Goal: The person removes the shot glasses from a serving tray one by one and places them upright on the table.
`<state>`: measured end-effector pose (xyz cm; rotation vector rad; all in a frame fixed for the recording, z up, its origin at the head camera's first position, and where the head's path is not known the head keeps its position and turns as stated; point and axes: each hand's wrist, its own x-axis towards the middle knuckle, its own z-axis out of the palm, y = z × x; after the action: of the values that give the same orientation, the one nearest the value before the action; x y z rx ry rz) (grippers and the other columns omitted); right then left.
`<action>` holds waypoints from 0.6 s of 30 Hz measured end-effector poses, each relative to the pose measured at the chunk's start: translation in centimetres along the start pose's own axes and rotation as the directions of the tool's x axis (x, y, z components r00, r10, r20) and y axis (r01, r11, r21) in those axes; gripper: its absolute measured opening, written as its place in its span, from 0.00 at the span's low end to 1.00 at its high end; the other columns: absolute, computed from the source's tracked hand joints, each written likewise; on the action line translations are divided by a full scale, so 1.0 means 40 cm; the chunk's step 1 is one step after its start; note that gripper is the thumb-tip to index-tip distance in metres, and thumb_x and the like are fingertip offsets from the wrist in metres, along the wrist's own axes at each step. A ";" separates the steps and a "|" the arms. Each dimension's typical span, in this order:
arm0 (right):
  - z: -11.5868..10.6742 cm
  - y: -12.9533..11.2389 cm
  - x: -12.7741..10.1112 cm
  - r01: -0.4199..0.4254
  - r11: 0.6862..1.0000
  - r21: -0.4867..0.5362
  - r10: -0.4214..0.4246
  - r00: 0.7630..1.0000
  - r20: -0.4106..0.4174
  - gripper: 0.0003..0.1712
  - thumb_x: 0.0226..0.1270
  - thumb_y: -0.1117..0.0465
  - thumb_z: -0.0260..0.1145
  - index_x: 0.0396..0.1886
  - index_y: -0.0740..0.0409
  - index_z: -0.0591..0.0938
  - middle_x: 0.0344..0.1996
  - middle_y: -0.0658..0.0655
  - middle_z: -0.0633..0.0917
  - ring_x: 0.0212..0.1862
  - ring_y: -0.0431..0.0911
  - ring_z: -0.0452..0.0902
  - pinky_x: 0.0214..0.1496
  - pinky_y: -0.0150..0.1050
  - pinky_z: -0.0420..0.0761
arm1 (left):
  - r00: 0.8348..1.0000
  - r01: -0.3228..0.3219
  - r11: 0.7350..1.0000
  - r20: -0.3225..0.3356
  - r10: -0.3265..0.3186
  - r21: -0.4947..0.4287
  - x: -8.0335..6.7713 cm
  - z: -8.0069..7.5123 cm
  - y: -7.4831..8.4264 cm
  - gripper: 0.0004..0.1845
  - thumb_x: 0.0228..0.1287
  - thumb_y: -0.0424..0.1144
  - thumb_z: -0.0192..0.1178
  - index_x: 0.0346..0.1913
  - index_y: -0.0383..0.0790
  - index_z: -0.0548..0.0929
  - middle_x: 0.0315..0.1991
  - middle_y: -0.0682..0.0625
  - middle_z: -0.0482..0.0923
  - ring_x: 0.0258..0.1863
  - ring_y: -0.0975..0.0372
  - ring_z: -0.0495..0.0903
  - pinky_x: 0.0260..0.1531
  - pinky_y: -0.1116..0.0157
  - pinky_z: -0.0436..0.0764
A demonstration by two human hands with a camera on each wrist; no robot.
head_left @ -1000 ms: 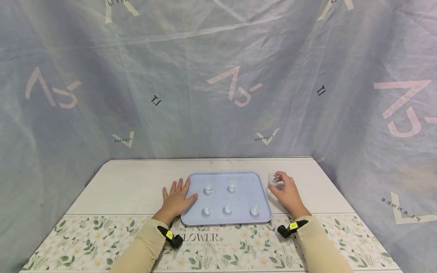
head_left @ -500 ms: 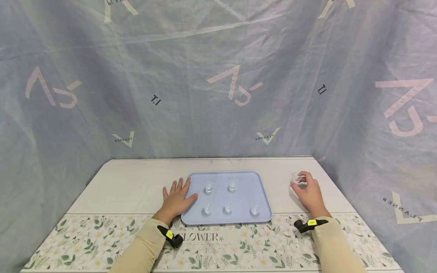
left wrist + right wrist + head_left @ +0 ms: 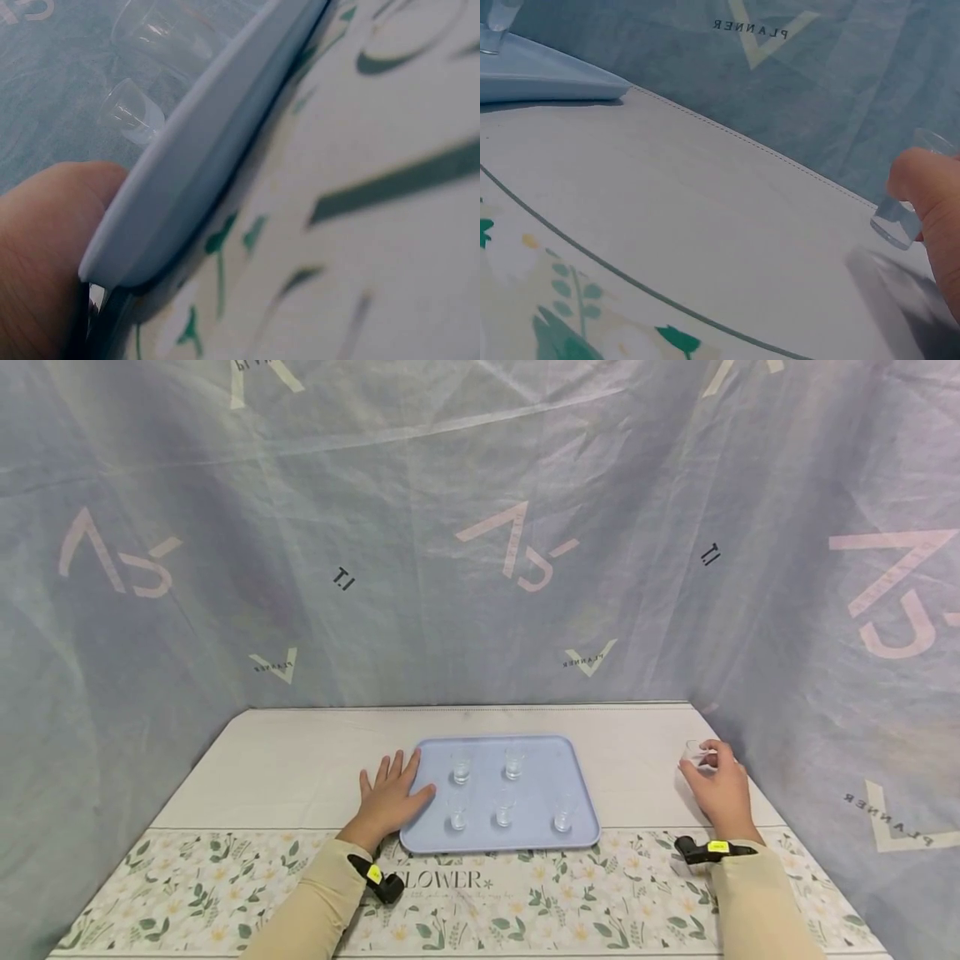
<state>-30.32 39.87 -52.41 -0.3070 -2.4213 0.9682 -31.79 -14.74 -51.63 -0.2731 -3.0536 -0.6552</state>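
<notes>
Head view: a person sits at a table (image 3: 300, 760) with a blue tray (image 3: 540, 760) between the two hands.
Right hand (image 3: 720, 789): near the table's right edge, well apart from the tray; fingers pinch a small clear glass (image 3: 693, 750) at its far side.
Glass: upright, low over the table or on it; which one cannot be told. In the right wrist view the glass (image 3: 907, 206) sits behind a fingertip (image 3: 930, 180).
Left hand (image 3: 390, 793): flat on the table, fingers spread and straight, thumb resting on the tray's left rim; it holds nothing.
Tray: five small glasses (image 3: 504, 810) stand on it, two in the far row, three in the near row.
Cloth (image 3: 225, 893): a floral runner covers the table's near strip.
Backdrop (image 3: 480, 527): grey-blue sheet behind the table.
</notes>
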 end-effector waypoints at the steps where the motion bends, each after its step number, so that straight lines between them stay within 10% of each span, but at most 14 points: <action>1: -0.001 0.001 0.000 -0.011 1.000 -0.004 0.011 1.000 0.001 0.28 0.69 0.55 0.67 0.63 0.61 0.70 0.49 0.72 0.80 0.53 0.66 0.72 0.52 0.61 0.68 | 1.000 0.001 1.000 0.000 -0.001 0.001 -0.001 -0.001 0.001 0.43 0.73 0.63 0.51 0.82 0.46 0.52 0.81 0.36 0.46 0.79 0.39 0.41 0.69 0.31 0.31; 18: -0.001 0.009 0.005 -0.067 0.993 -0.101 0.074 0.995 0.060 0.27 0.69 0.55 0.65 0.62 0.63 0.70 0.46 0.70 0.80 0.44 0.62 0.76 0.46 0.59 0.72 | 1.000 0.010 1.000 0.009 -0.011 0.017 0.001 -0.001 0.004 0.43 0.73 0.62 0.51 0.82 0.47 0.51 0.81 0.36 0.45 0.79 0.39 0.40 0.69 0.32 0.31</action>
<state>-30.45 40.23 -52.58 -0.4052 -2.5366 0.9027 -31.80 -14.62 -51.52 -0.2609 -3.0699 -0.6305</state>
